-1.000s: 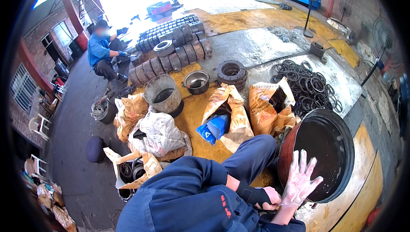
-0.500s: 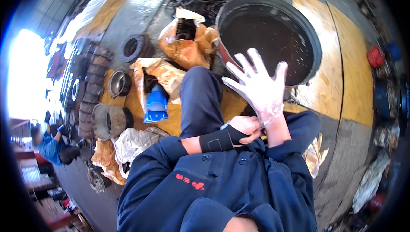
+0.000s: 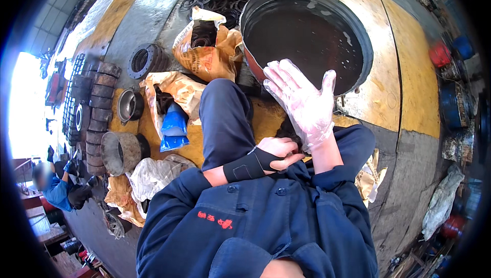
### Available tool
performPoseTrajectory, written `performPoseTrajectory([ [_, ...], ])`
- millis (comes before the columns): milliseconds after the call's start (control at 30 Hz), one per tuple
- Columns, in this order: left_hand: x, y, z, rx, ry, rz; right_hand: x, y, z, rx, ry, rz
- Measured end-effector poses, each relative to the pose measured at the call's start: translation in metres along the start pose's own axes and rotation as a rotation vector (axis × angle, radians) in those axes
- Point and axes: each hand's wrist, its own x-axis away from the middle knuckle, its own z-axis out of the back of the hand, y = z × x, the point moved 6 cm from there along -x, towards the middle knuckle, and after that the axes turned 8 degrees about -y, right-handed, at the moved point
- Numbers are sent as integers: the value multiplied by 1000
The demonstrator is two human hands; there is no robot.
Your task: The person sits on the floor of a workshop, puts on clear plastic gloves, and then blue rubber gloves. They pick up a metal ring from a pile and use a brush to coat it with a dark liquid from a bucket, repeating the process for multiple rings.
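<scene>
Torn brown paper sacks [image 3: 207, 55] lie open on the workshop floor just left of a large round pan, one showing dark rings inside. A second brown sack [image 3: 176, 91] sits nearer, a blue plastic bag [image 3: 174, 127] spilling from it. A crumpled whitish sack [image 3: 153, 175] rests beside the worker's left sleeve. No signs or screens visible.

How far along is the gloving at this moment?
Done: the right hand already wears a thin clear plastic glove, fingers spread above the dark pan.
In hand: the left hand pinches the glove's cuff at the right wrist, seating it.
Left: the left hand itself is bare apart from a black wrist wrap; the sacks of rings lie untouched.
</scene>
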Motion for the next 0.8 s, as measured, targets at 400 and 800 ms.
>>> performPoseTrajectory([
  [400, 5, 33, 60, -37, 540, -155, 0, -12, 19, 2497, 185, 54],
  [800, 7, 29, 57, -327, 408, -193, 7, 5, 47, 2690, 99, -152],
])
